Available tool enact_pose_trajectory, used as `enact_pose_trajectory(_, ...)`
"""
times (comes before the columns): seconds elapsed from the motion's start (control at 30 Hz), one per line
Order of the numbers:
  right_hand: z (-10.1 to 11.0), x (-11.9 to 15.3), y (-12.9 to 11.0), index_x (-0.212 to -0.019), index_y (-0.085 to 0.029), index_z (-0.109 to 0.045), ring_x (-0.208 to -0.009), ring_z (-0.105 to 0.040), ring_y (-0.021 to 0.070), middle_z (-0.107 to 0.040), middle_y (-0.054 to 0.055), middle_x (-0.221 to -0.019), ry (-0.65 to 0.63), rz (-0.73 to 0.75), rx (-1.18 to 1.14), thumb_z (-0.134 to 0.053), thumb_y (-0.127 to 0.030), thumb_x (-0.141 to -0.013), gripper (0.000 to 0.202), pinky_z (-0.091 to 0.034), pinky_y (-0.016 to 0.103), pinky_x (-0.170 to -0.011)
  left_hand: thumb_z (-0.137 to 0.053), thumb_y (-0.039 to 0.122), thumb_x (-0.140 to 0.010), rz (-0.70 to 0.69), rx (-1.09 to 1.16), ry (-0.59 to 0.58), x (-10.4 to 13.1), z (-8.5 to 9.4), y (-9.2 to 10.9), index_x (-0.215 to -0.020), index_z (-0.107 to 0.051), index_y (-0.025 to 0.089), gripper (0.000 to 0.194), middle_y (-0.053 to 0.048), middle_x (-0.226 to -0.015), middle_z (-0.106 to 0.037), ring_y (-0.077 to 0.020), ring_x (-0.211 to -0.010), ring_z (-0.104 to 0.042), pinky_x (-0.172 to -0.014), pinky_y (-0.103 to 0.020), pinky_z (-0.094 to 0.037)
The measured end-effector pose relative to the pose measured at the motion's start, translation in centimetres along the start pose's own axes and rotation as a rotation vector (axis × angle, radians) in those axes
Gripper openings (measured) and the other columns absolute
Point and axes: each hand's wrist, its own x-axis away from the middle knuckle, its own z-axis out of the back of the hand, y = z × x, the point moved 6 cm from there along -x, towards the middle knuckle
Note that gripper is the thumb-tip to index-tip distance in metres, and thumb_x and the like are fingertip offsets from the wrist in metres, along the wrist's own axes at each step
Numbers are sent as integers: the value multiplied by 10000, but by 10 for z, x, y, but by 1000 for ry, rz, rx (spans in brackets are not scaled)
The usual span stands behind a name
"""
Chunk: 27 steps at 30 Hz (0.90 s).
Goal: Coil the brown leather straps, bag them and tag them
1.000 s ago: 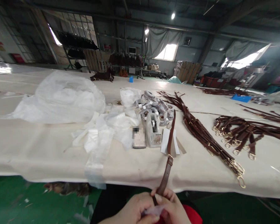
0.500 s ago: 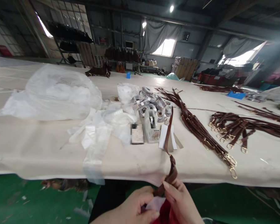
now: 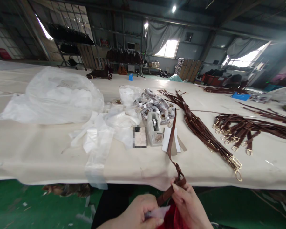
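Note:
A brown leather strap (image 3: 173, 140) runs from the pile on the table over the front edge to my hands. My right hand (image 3: 189, 203) pinches it near a loop at its upper part. Lower and to the left, my left hand (image 3: 140, 211) is closed round the strap's lower part, with a piece of whitish film (image 3: 158, 212) between thumb and fingers. Red fabric (image 3: 173, 218) shows below and between both hands. The strap's far end lies over white and grey cards (image 3: 166, 139), beside a clear tape dispenser (image 3: 154, 128).
Coiled straps in clear wrap (image 3: 154, 103) lie behind the dispenser. A large plastic bag (image 3: 62, 97) and thin plastic sleeves (image 3: 98, 152) are on the left. Brown straps with gold clasps (image 3: 200, 130) spread over the right. The table's front edge (image 3: 62, 178) crosses before my hands.
My right hand has moved slightly right and up with the strap, drawing it further from my left hand. More of the strap's flat length shows between them.

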Motion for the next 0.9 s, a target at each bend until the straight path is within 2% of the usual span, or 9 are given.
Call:
enact_pose_trajectory(0.1, 0, 4, -5, -821, -166, -795, -515, -254, 55, -425, -59, -534, -67, -17, -19, -930, -463, -587, 401, -232, 208, -491, -435, 742, -889, -20, -7, 0, 1, 0, 1, -669, -399, 192, 593, 33, -657, -366, -113, -616, -346, -593, -270, -253)
enact_pose_trajectory(0.17, -2, 5, -8, -820, -156, -806, -490, -238, 66, -357, -64, -489, -99, -39, -14, -802, -653, -675, 518, -229, 230, -480, -407, 779, -878, -26, -14, -13, 0, 0, 3, -668, -399, 194, 622, 32, -657, -358, -120, -621, -351, -596, -271, -258)
enact_pose_trajectory(0.23, -1, 3, -8, -769, -144, -805, -466, -188, 67, -265, -82, -460, -80, -36, 22, -697, -742, -721, 609, -190, 243, -464, -420, 799, -861, -48, -6, -37, -1, -1, 5, -651, -424, 190, 644, 8, -690, -438, -133, -659, -426, -623, -265, -303)
enact_pose_trajectory(0.33, 2, -1, -5, -751, -156, -794, -480, -208, 75, -281, -75, -481, -32, 15, 112, -730, -689, -724, 537, -181, 249, -475, -496, 766, -850, -52, 30, -88, -1, -3, 5, -642, -509, 180, 621, -75, -959, -625, -195, -852, -589, -726, -272, -414)
enact_pose_trajectory(0.43, 6, -2, 4, -737, -177, -787, -477, -281, 89, -362, -56, -470, 23, 56, 210, -771, -634, -720, 458, -247, 255, -482, -560, 701, -858, -15, 27, -96, 4, -5, 1, -712, -619, 186, 538, -103, -1127, -657, -238, -982, -625, -823, -299, -466)
enact_pose_trajectory(0.53, 10, -2, 9, -675, -190, -785, -475, -329, 87, -443, -43, -468, 105, 103, 296, -839, -597, -666, 411, -320, 252, -497, -564, 658, -883, -20, -7, -88, 9, -6, 0, -773, -655, 194, 485, -81, -1091, -668, -230, -993, -623, -881, -297, -456)
enact_pose_trajectory(0.7, 11, 3, 4, -685, -206, -803, -645, -544, 159, -683, 33, -628, 157, 195, 341, -931, -519, -559, 361, -456, 277, -644, -474, 755, -866, -8, -44, -45, 8, -5, -1, -676, -541, 187, 603, -27, -807, -545, -170, -758, -542, -689, -261, -389)
enact_pose_trajectory(0.8, 10, 4, 3, -813, -234, -802, -649, -544, 171, -710, 51, -746, 131, 202, 260, -731, -692, -733, 471, -472, 298, -607, -445, 756, -879, -7, -58, -18, 6, -3, 0, -681, -512, 191, 602, -21, -793, -510, -165, -746, -508, -684, -265, -353)
enact_pose_trajectory(0.9, 10, 2, 2, -804, -217, -783, -562, -477, 136, -649, 34, -690, 108, 198, 240, -651, -690, -811, 491, -410, 269, -503, -439, 784, -862, -4, -47, -63, 5, -6, 1, -664, -490, 197, 621, -2, -740, -460, -151, -682, -455, -626, -265, -308)
